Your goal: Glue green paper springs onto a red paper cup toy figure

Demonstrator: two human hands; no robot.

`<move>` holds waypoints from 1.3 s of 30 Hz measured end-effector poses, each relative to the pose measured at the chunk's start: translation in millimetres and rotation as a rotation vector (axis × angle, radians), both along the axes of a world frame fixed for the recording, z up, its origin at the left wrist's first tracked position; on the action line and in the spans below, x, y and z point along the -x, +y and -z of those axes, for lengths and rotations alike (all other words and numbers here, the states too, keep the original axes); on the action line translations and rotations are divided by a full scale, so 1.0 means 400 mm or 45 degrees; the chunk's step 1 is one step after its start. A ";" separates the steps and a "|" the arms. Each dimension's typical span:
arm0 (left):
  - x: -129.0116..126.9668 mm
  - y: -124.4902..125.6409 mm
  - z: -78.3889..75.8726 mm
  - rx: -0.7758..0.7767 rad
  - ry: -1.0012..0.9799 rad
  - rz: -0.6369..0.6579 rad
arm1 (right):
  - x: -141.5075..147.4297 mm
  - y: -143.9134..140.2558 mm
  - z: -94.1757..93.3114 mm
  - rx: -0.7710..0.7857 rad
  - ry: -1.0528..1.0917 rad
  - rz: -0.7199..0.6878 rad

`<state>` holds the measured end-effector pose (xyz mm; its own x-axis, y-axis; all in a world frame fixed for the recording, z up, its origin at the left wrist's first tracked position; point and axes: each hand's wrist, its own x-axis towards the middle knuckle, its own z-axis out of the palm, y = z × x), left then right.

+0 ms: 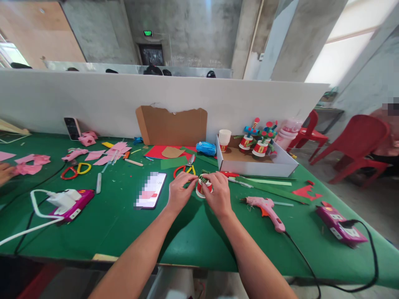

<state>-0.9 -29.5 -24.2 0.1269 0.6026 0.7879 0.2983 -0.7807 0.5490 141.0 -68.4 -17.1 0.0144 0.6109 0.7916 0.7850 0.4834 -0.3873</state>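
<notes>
Both hands close around a small red-and-white paper cup (204,187) standing on the green table cover (193,236), near the middle. Left hand (180,192) pinches the cup's left side with fingertips, right hand (218,193) wraps its right side. A green-and-white striped pipe cleaner (204,176) coils at the cup's top, between the fingers.

Just left of the hands lies a black smartphone (150,190), screen up. Behind them, red-and-yellow handled scissors (185,168) rest on green paper. To the right, a pink hot glue gun (266,207) lies flat, its black cord trailing off the table edge. Further back right, an open white cardboard box (258,167) holds finished red cup figures (257,143) with striped arms. A brown cardboard sheet (172,125) leans on the white partition. Far left: pink paper scraps (29,160) and a pink power strip (72,204).
</notes>
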 end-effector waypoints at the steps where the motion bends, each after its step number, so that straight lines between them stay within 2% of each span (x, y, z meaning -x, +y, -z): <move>1: 0.000 0.000 0.000 0.001 0.001 0.003 | 0.000 0.000 0.001 0.000 -0.005 0.005; 21: -0.005 -0.003 -0.002 0.062 0.000 -0.027 | 0.007 -0.008 0.001 -0.016 -0.165 0.043; 26: -0.006 0.002 0.003 0.278 -0.119 -0.005 | 0.007 -0.009 0.001 -0.004 -0.158 0.048; 32: -0.005 0.012 0.007 0.571 -0.317 0.124 | 0.001 -0.006 0.000 -0.031 -0.120 0.049; 36: -0.004 0.018 0.009 0.658 -0.425 0.108 | -0.006 -0.003 -0.003 -0.067 -0.072 0.089; 39: -0.001 0.017 0.003 0.684 -0.416 0.118 | -0.009 -0.002 -0.008 -0.028 0.055 0.090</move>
